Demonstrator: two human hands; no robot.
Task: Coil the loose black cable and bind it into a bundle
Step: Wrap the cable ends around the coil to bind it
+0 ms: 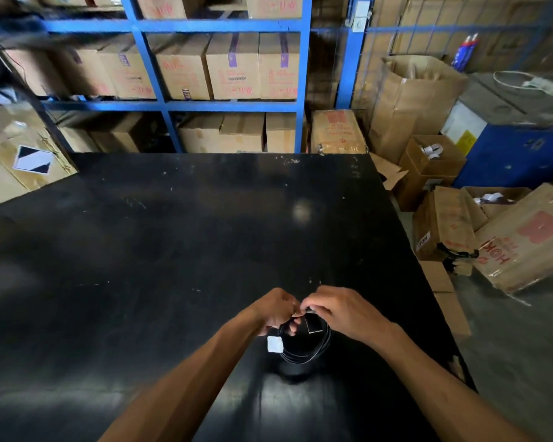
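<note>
The black cable [313,347] is wound into a small round coil, held just above the black table [173,234] near its front right part. My left hand [276,309] grips the coil's top left side, with fingers through the loop. My right hand [339,309] pinches the coil's top, where a thin black strap [310,323] with a pale end hangs across the loop. A small white tag [274,343] dangles from the coil's left side. The cable's ends are hidden by my fingers.
Blue steel shelving [160,103] packed with cardboard boxes stands behind the table. More boxes [521,240] lie on the floor to the right, beside a blue cabinet [517,154]. A taped box [16,154] rests at the table's far left corner.
</note>
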